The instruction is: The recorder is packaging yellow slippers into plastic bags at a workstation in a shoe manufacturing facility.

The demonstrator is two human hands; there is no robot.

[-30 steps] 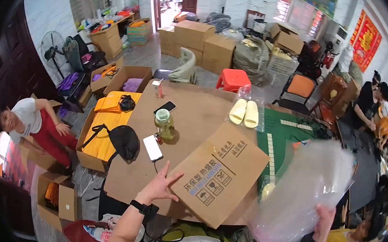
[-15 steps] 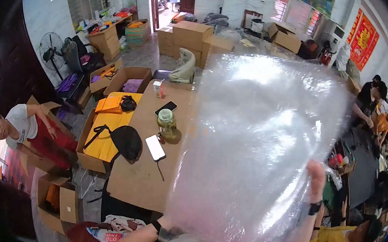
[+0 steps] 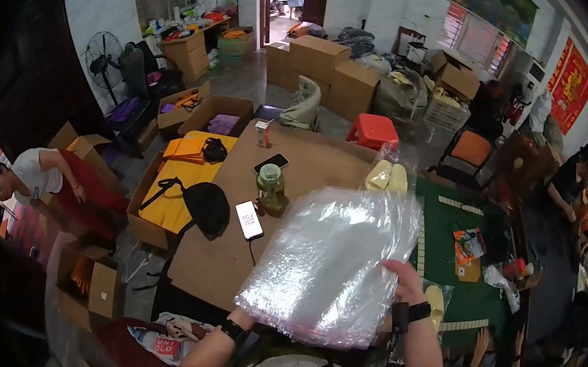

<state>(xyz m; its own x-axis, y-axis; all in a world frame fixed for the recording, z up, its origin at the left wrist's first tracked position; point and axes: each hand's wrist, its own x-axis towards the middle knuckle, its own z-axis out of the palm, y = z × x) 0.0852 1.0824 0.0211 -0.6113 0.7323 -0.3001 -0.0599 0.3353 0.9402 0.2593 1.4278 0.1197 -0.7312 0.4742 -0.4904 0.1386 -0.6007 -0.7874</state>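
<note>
A stack of clear plastic bags (image 3: 329,258) spreads in front of me, shiny and slightly crinkled, tilted over the near part of the brown board. My right hand (image 3: 406,283) grips its right edge, the thumb and fingers closed on the plastic. At the lower left corner my left hand (image 3: 242,318) reaches beneath the bags, so its fingers are hidden. Beyond the far right corner of the stack lies a pair of pale yellow slippers (image 3: 388,178) in clear wrapping. Another pale yellow slipper (image 3: 433,307) is just right of my right hand.
On the brown board (image 3: 325,155) are a jar (image 3: 271,190), a white-screened phone (image 3: 249,220), a dark phone (image 3: 271,163) and a black cap (image 3: 206,210). A green mahjong table (image 3: 438,233) adjoins at right, with another person's hands (image 3: 480,346) there. Open cartons (image 3: 151,230) stand left.
Both hands have lowered the plastic bags toward me, and the stack lies flatter. The slippers, red stool and green table now show. At left, the person in white has leaned forward.
</note>
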